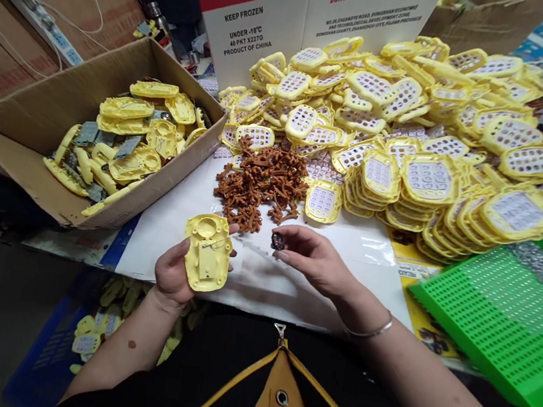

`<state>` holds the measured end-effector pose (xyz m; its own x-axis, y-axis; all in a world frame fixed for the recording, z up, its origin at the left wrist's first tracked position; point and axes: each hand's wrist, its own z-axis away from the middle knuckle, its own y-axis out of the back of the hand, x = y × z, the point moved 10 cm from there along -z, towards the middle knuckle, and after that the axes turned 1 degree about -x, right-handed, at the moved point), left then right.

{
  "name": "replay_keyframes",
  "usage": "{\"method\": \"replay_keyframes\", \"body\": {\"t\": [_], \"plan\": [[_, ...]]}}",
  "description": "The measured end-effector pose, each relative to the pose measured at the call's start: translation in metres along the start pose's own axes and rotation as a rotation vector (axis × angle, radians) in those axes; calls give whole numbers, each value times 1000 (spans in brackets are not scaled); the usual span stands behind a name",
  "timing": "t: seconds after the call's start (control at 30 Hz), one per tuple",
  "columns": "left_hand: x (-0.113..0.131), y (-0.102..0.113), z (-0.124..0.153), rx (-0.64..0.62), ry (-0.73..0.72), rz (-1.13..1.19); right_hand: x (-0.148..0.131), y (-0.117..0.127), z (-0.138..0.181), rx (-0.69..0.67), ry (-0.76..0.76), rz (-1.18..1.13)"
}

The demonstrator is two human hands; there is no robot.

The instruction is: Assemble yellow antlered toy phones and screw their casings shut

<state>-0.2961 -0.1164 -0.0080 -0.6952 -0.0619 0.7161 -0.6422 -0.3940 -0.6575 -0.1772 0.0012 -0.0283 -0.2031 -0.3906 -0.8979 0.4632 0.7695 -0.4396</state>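
My left hand (175, 273) is closed around the edge of a yellow plastic shell (207, 256), whose inner side faces up with a round recess at the top and a rectangular part in the middle. Between the thumb and fingers of my right hand (312, 256) is a small dark round part (277, 241), perhaps a little speaker; its kind is hard to make out. The two hands are apart, above the white table surface (260, 283). Just beyond them lies a heap of small brown pieces (258, 185). One yellow keypad shell (323, 201) lies beside that heap.
To the left stands a cardboard box (175, 170) holding yellow shells and grey parts. Piled keypad shells (369, 86) fill the back, with stacks (431, 182) at right. A green perforated tray (501, 330) holds small metal pieces. A blue crate (44, 347) sits below the table.
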Motion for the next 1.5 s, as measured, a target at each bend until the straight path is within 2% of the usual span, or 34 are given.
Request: {"method": "replay_keyframes", "body": {"t": [0.13, 0.23, 0.33, 0.4, 0.47, 0.57, 0.7, 1.07, 1.17, 1.27, 1.33, 1.4, 1.5], "plan": [[-11, 2, -2, -9, 60, -71, -49, -4, 13, -51, 132, 334], [-18, -5, -5, -50, 59, -136, -74, -32, 22, -191, 220, 661], [-27, -20, -8, -97, 47, -151, -79, -63, 23, -278, 294, 901], [-36, -31, -11, -129, 73, -114, -78, -74, 18, -202, 356, 1054], [-48, -38, -12, -149, 139, -49, -77, -75, 12, -41, 428, 1166], [-62, -39, -11, -162, 238, 26, -78, -74, 14, 134, 597, 1228], [-72, -29, -10, -189, 279, 57, -75, -78, 22, 104, 725, 1244], [-81, -30, -12, -207, 332, 128, -61, -65, 26, 136, 714, 1239], [-80, -28, -13, -190, 316, 102, -66, -63, 30, 192, 775, 1247], [-83, -28, -13, -173, 327, 60, -68, -70, 32, 205, 813, 1401], [-83, -27, -14, -154, 324, 27, -66, -74, 30, 192, 764, 1510], [-83, -27, -14, -151, 315, 0, -66, -75, 28, 194, 714, 1561], [-81, -31, -14, -181, 305, -16, -70, -77, 30, 207, 733, 1579]]}}
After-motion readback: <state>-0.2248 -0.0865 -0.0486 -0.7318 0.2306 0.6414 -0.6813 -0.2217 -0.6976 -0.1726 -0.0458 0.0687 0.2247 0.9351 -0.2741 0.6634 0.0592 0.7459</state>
